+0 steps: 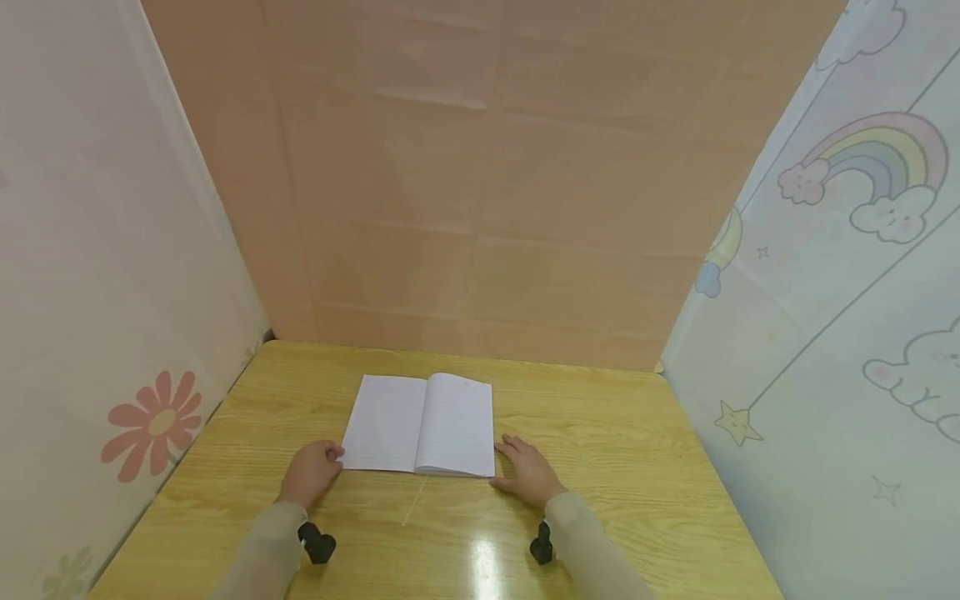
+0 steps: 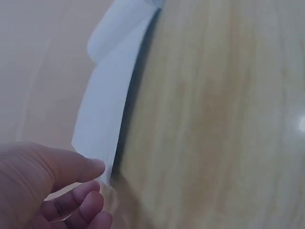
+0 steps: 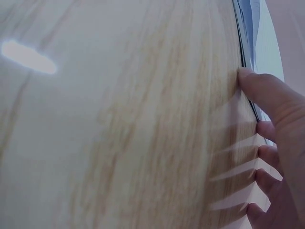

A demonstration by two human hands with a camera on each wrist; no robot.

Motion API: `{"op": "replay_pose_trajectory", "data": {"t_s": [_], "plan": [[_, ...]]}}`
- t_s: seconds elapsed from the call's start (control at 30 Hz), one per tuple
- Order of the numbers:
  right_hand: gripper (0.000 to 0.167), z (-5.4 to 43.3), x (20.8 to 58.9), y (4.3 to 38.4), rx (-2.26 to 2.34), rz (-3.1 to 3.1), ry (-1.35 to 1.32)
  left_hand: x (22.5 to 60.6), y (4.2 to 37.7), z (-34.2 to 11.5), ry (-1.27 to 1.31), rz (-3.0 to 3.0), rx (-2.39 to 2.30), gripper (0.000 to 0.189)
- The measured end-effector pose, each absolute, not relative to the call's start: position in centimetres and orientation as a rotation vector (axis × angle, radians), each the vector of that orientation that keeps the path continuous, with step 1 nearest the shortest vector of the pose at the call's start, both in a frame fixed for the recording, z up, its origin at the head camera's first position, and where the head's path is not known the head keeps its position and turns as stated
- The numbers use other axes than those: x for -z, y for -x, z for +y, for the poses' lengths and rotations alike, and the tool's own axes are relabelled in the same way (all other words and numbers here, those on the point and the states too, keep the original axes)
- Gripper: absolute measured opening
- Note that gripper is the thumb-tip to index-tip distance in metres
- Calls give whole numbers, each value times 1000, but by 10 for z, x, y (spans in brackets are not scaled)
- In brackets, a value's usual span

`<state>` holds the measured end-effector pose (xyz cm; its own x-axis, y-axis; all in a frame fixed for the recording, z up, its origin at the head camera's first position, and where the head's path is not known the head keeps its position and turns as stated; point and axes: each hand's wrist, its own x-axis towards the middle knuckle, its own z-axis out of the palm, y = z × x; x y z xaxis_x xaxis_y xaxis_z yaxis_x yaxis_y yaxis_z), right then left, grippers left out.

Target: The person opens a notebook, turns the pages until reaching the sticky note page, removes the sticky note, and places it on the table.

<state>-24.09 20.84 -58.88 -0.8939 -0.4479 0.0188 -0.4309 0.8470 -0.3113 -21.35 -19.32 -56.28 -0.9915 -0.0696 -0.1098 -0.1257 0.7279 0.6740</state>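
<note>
An open notebook [image 1: 386,423] with white ruled pages lies on the wooden table, a thin ribbon [image 1: 415,502] trailing from its lower edge. At its lower left corner, my left hand [image 1: 311,473] pinches the edge between thumb and curled fingers. The left wrist view shows that thumb [image 2: 90,169] at the corner of the white page [image 2: 104,109]. My right hand [image 1: 528,472] rests by the lower right corner, fingers spread on the table. In the right wrist view its thumb [image 3: 267,90] touches the notebook's dark cover edge [image 3: 242,43].
The yellow wood-grain table [image 1: 615,467] extends around the notebook. A brown paper-like backdrop [image 1: 480,208] stands behind it. Patterned white panels close off the left [image 1: 112,250] and right [image 1: 825,333] sides. Dark devices [image 1: 318,543] are strapped to both wrists.
</note>
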Motion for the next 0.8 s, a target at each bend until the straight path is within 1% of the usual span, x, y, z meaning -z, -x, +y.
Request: {"op": "replay_pose_trajectory", "data": {"t_s": [0.17,0.3,0.4,0.63,0.8], "plan": [[73,210,590,241,483,2971,710,541,221,-182,104,2938,-1089,21],[72,210,590,240,507,2966,706,517,229,-161,52,2954,-1206,22],[72,209,589,240,525,2958,699,505,234,-141,-25,2941,-1332,19],[72,208,584,238,544,2942,700,496,244,-88,-251,2828,-1587,14],[71,208,584,238,557,2948,709,504,244,-54,-382,2709,-1639,15]]}}
